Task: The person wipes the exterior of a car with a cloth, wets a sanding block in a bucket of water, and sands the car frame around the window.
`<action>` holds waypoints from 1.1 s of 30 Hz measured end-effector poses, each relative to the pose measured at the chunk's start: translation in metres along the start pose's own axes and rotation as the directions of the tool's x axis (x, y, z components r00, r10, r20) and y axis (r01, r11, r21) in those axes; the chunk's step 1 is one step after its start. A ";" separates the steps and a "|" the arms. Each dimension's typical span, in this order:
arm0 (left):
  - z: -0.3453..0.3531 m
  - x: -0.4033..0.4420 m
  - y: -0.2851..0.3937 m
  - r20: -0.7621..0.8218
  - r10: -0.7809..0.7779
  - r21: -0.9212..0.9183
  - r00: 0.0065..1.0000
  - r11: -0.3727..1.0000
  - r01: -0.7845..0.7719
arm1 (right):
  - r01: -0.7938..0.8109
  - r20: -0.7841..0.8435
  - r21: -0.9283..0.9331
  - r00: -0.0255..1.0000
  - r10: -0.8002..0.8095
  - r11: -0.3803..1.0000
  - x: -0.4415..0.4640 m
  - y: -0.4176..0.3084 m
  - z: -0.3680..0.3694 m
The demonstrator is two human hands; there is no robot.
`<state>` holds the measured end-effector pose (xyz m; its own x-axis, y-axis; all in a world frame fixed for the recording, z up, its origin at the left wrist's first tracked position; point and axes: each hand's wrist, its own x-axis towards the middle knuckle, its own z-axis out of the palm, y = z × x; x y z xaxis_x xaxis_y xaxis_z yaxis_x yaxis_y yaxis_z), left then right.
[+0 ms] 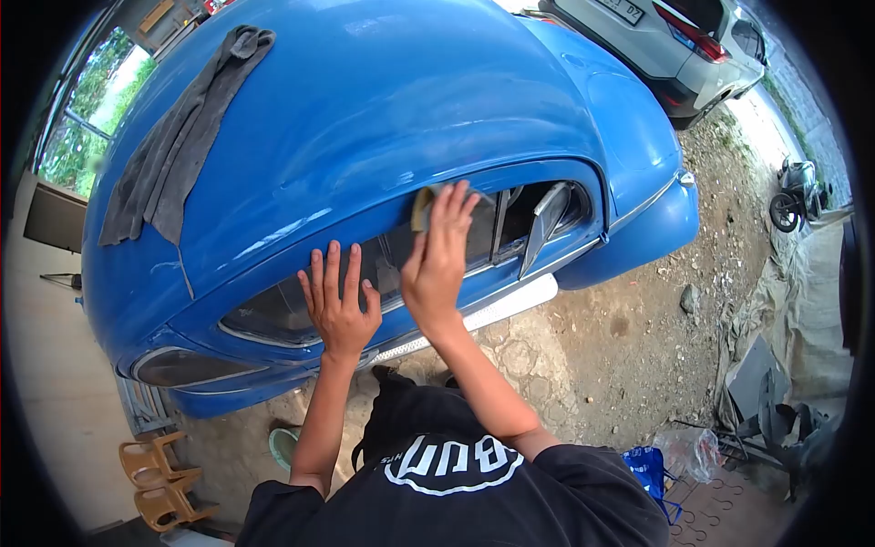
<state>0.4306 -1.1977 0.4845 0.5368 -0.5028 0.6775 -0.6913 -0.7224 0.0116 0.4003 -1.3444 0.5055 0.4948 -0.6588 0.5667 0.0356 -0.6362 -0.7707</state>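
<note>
A blue rounded car (383, 100) with pale scuffs on its roof fills the view in front of me. My right hand (439, 251) presses a small yellowish pad (422, 210) against the roof edge above the side window. Its exact kind is hard to make out, as my fingers cover most of it. To the left, my left hand (339, 305) lies with fingers spread over the side window (273, 314) and its upper frame, holding nothing. A small vent window (544, 219) stands swung out to the right of my right hand.
A grey cloth (187, 137) is draped over the roof at left. Behind is a white car (652, 46); a motorcycle (791, 196) stands at right. Brown plastic chairs (159, 479) and a green basin (283, 445) are lower left, a blue bag (645, 469) lower right.
</note>
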 end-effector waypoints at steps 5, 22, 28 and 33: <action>-0.012 -0.013 -0.018 -0.032 -0.069 0.038 0.997 0.997 0.070 | 0.117 0.081 -0.231 0.992 -0.101 0.966 0.003 0.023 -0.009; -0.077 -0.074 -0.136 -0.104 -0.267 0.043 0.958 0.961 0.272 | 0.167 0.008 -0.001 0.986 -0.167 0.986 -0.076 -0.085 0.087; -0.093 -0.091 -0.176 -0.109 -0.262 -0.055 0.959 0.965 0.257 | 0.311 0.137 -0.231 0.948 -0.286 0.922 -0.114 -0.106 0.110; -0.099 -0.115 -0.197 -0.069 -0.206 -0.149 0.976 0.970 0.194 | 0.158 -0.047 -0.164 0.985 -0.167 0.974 -0.112 -0.130 0.129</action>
<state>0.4571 -0.9505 0.4772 0.6328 -0.3089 0.7100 -0.6381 -0.7274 0.2523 0.4517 -1.1358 0.5045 0.4402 -0.5612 0.7009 -0.0299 -0.7893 -0.6132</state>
